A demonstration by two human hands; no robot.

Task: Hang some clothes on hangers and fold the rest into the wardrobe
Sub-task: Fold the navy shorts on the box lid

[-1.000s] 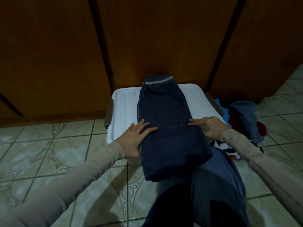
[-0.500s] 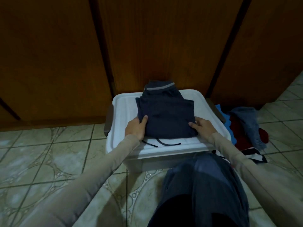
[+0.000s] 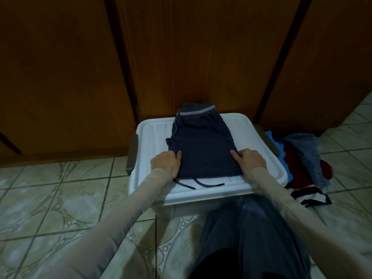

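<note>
Navy shorts [image 3: 203, 150] with a grey waistband lie folded in half on the lid of a white plastic bin [image 3: 153, 135]. Their drawstrings [image 3: 201, 184] trail out on the lid below the fold. My left hand [image 3: 166, 164] grips the lower left edge of the shorts, thumb on top. At the lower right edge my right hand [image 3: 250, 160] grips them the same way. The fingers under the cloth are hidden.
Closed brown wardrobe doors [image 3: 201, 57] stand right behind the bin. A pile of clothes [image 3: 302, 156] in blue, dark red and grey lies on the tiled floor to the right, with a striped garment [image 3: 310, 196] at its front. My knee [image 3: 247, 238] is below the bin.
The long lower half of the shorts, which hung over the bin's front, has been folded up onto the lid. Both hands moved from flat on the cloth to its lower side edges.
</note>
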